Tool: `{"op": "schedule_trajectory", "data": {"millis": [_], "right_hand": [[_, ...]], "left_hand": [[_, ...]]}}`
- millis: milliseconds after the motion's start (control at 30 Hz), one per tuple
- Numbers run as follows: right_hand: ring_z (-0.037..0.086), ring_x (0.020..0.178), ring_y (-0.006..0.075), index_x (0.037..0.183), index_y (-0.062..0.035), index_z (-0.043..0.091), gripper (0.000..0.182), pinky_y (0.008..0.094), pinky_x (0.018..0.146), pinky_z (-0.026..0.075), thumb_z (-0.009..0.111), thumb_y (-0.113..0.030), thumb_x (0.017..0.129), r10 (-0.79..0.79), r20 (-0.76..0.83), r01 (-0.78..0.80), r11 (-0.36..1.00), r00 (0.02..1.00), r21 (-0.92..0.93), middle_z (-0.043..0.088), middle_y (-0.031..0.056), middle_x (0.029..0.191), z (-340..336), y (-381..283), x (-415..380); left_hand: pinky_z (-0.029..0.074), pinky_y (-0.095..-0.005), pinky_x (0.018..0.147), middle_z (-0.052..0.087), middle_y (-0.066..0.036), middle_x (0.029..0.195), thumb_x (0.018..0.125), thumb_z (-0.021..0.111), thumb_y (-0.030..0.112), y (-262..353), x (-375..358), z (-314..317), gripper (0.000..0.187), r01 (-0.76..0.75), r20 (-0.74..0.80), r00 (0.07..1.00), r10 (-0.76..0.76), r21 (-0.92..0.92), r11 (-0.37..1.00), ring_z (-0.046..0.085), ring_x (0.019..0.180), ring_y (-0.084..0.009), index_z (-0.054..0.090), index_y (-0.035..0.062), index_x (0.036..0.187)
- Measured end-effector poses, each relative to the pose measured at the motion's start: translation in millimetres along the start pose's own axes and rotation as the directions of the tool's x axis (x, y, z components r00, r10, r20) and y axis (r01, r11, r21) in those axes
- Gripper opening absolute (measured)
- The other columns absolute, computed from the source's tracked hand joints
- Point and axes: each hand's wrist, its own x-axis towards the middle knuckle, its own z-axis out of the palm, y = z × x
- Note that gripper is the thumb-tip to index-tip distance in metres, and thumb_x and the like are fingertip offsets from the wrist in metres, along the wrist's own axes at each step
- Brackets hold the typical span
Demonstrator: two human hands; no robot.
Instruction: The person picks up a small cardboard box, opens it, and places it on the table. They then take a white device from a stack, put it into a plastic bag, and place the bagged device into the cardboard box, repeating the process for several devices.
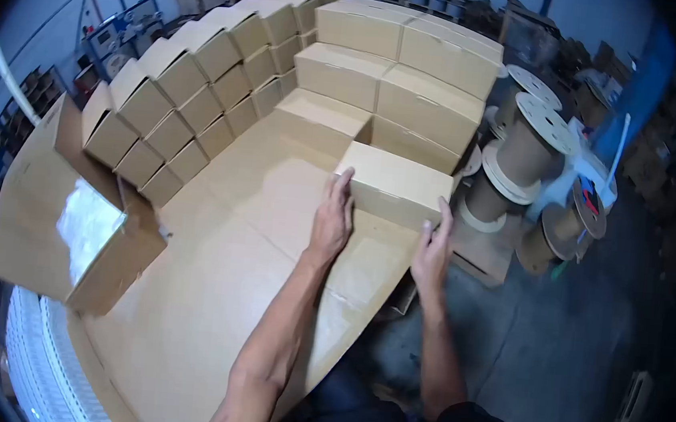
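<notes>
A closed cardboard box (pixel 398 186) is held between my two hands at the near end of the stepped box stack. My left hand (pixel 332 218) grips its left end, with the fingertips over the top edge. At the right end, my right hand (pixel 434 247) has its fingers against the box's side and front corner. Just behind it stand more boxes of the same kind, with a box (pixel 323 121) at the left and a box (pixel 416 147) partly hidden by the held one. All of these rest on a large cardboard sheet (pixel 211 280).
Along the left back, several rows of stacked boxes (pixel 180 81) curve round. An open carton (pixel 41 209) with white plastic inside sits at the left edge. To the right, large cable spools (pixel 520 151) stand on the floor (pixel 536 341) beside a blue post (pixel 642 93).
</notes>
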Motion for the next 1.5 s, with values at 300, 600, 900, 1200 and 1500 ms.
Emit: {"op": "schedule_trajectory", "data": {"millis": [300, 600, 900, 1200, 1500], "right_hand": [[0.048, 0.137, 0.0435, 0.142, -0.0009, 0.051, 0.044, 0.0479, 0.111, 0.041, 0.057, 0.001, 0.098, -0.232, -0.252, 0.154, 0.943, 0.940, -0.295, 0.054, 0.0224, 0.144, 22, 9, 22], [0.054, 0.132, 0.0435, 0.138, -0.0006, 0.056, 0.044, 0.0462, 0.106, 0.048, 0.061, 0.005, 0.095, -0.230, -0.212, 0.180, 0.957, 0.950, -0.229, 0.058, 0.0264, 0.140, 11, 26, 61], [0.061, 0.126, 0.0398, 0.133, 0.0015, 0.059, 0.041, 0.0432, 0.105, 0.050, 0.064, 0.005, 0.091, -0.209, -0.220, 0.159, 0.961, 0.953, -0.224, 0.065, 0.0226, 0.132, 16, 32, 66], [0.063, 0.122, 0.0386, 0.138, -0.0021, 0.051, 0.047, 0.0444, 0.100, 0.052, 0.062, -0.003, 0.092, 0.008, -0.259, -0.100, 0.933, 0.966, -0.346, 0.063, 0.0218, 0.135, 31, 14, 64], [0.061, 0.124, 0.0403, 0.141, -0.0031, 0.049, 0.047, 0.0428, 0.100, 0.050, 0.059, -0.002, 0.095, 0.112, -0.283, -0.219, 0.898, 0.953, -0.381, 0.058, 0.0231, 0.141, 37, 0, 62]], "left_hand": [[0.022, -0.0613, 0.122, 0.027, -0.013, 0.168, 0.100, 0.058, 0.025, -4, 40, 19, 0.068, -0.176, 0.104, 0.984, 0.148, 0.741, 0.648, 0.022, 0.155, -0.0406, 0.031, 0.0190, 0.162], [0.014, -0.0669, 0.122, 0.023, -0.017, 0.168, 0.099, 0.063, 0.034, -20, 71, 32, 0.070, -0.194, 0.097, 0.977, 0.188, 0.760, 0.621, 0.017, 0.155, -0.0447, 0.033, 0.0222, 0.161], [0.027, -0.0627, 0.119, 0.038, -0.019, 0.154, 0.088, 0.078, 0.021, -35, 87, 21, 0.081, -0.220, 0.065, 0.974, 0.219, 0.523, 0.823, 0.028, 0.149, -0.0448, 0.037, 0.0126, 0.157], [0.037, -0.0516, 0.111, 0.045, -0.018, 0.145, 0.080, 0.086, 0.030, -45, 98, 14, 0.085, -0.165, 0.008, 0.984, 0.175, 0.388, 0.907, 0.041, 0.139, -0.0400, 0.044, 0.0085, 0.151], [0.038, -0.0526, 0.109, 0.048, -0.017, 0.135, 0.072, 0.091, 0.040, -62, 107, 2, 0.081, -0.219, -0.019, 0.969, 0.246, 0.394, 0.893, 0.044, 0.131, -0.0397, 0.054, 0.0107, 0.139]]}}
